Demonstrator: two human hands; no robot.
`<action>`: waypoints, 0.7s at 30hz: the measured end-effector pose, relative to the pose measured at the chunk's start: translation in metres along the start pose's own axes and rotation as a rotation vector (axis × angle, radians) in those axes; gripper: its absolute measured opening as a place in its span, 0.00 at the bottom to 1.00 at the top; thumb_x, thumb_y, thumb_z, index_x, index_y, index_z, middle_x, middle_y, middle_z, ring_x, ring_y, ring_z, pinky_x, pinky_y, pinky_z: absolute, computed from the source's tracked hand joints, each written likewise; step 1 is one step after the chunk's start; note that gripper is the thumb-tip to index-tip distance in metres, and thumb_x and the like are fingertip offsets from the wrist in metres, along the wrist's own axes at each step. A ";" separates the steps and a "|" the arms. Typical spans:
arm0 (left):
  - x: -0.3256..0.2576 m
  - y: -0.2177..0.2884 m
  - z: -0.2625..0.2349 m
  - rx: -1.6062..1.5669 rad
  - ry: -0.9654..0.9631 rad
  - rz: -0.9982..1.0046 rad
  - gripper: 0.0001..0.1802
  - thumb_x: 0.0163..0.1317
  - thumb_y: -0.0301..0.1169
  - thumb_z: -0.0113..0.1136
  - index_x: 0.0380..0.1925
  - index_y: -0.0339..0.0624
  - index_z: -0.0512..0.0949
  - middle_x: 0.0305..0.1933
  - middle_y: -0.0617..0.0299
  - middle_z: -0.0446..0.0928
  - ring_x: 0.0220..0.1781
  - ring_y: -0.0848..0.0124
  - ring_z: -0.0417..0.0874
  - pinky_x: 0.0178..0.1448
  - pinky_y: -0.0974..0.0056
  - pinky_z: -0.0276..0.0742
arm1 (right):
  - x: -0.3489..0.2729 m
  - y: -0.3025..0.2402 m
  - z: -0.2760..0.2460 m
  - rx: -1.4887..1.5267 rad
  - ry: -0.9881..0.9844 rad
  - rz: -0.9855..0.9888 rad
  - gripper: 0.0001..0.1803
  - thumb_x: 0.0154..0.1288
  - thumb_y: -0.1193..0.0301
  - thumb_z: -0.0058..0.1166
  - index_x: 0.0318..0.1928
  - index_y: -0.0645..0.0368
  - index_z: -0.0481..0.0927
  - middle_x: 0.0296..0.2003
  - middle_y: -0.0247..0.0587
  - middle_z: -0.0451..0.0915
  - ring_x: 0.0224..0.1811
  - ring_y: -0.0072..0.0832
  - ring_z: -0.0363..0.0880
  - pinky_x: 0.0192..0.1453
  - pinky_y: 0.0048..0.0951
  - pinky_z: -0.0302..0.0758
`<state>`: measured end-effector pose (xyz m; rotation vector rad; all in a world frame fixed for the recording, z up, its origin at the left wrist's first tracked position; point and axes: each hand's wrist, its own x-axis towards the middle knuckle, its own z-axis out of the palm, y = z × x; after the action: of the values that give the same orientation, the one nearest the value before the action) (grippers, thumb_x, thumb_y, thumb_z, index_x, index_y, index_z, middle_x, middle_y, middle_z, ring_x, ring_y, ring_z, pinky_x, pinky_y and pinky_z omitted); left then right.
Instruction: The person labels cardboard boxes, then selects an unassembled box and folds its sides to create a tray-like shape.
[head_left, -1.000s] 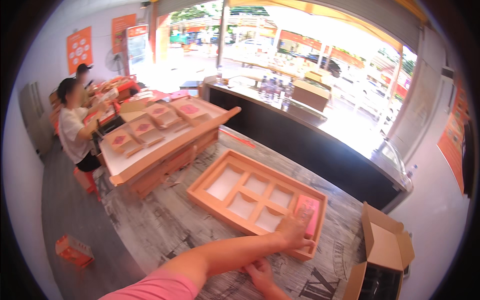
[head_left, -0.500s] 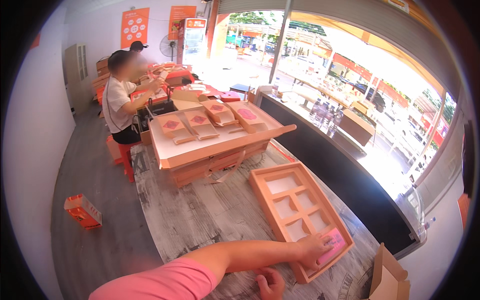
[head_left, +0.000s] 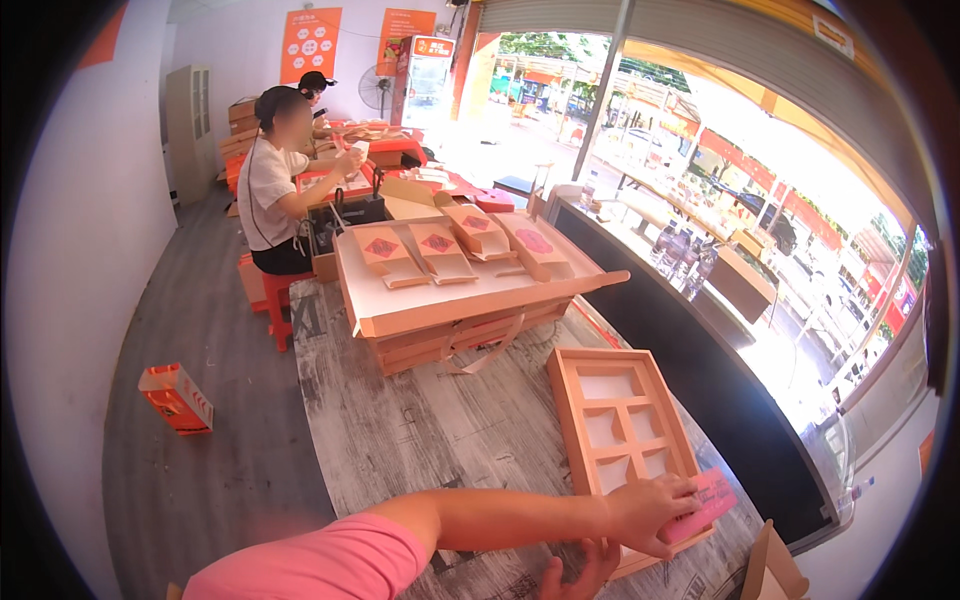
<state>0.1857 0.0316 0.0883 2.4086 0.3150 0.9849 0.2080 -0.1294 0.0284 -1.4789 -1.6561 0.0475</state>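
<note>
My left hand [head_left: 645, 513] reaches across from the left, its fingers closed on a flat pink card [head_left: 708, 504] with dark markings. The card is tilted up over the near right end of a shallow orange-brown box [head_left: 568, 415], sticking out past its rim. Inside the box sits a divided insert with several pale-bottomed compartments. Below my left forearm, partly cut off by the lower edge, my right hand [head_left: 588, 572] has its fingers apart at the box's near left corner. It holds nothing that I can see.
A large open carton [head_left: 450, 322] with several patterned packets on it stands farther along the wood-print table [head_left: 440, 420]. A cardboard piece [head_left: 775, 565] lies at the lower right. A person [head_left: 275, 190] sits at the far left, near a red-orange bag [head_left: 177, 398] on the floor.
My left hand has lifted the pink card out of the box's near end, to the right. My right hand has come closer to the box and its fingers have spread. The view has shifted slightly.
</note>
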 end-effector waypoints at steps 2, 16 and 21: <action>-0.005 0.001 -0.025 -0.153 0.104 -0.033 0.42 0.52 0.50 0.77 0.61 0.35 0.76 0.67 0.42 0.71 0.66 0.51 0.75 0.68 0.53 0.75 | 0.000 0.002 0.000 0.015 0.035 0.005 0.29 0.66 0.63 0.61 0.64 0.64 0.75 0.63 0.58 0.75 0.72 0.60 0.64 0.77 0.58 0.56; -0.200 -0.061 -0.112 -1.501 0.018 -0.951 0.40 0.76 0.63 0.46 0.69 0.38 0.71 0.72 0.54 0.73 0.71 0.63 0.74 0.74 0.57 0.71 | -0.025 0.037 0.018 0.508 0.144 0.281 0.40 0.76 0.60 0.55 0.75 0.70 0.54 0.69 0.55 0.66 0.68 0.45 0.70 0.74 0.45 0.66; -0.201 -0.068 -0.094 -1.385 0.243 -0.999 0.39 0.77 0.62 0.43 0.68 0.38 0.71 0.68 0.57 0.75 0.67 0.66 0.77 0.71 0.57 0.73 | -0.034 0.042 0.023 0.530 0.017 0.354 0.33 0.77 0.62 0.55 0.73 0.70 0.63 0.65 0.55 0.73 0.65 0.43 0.74 0.70 0.43 0.70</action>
<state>-0.0245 0.0448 -0.0087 0.6958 0.5722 0.6075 0.2233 -0.1337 -0.0280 -1.3254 -1.2200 0.6185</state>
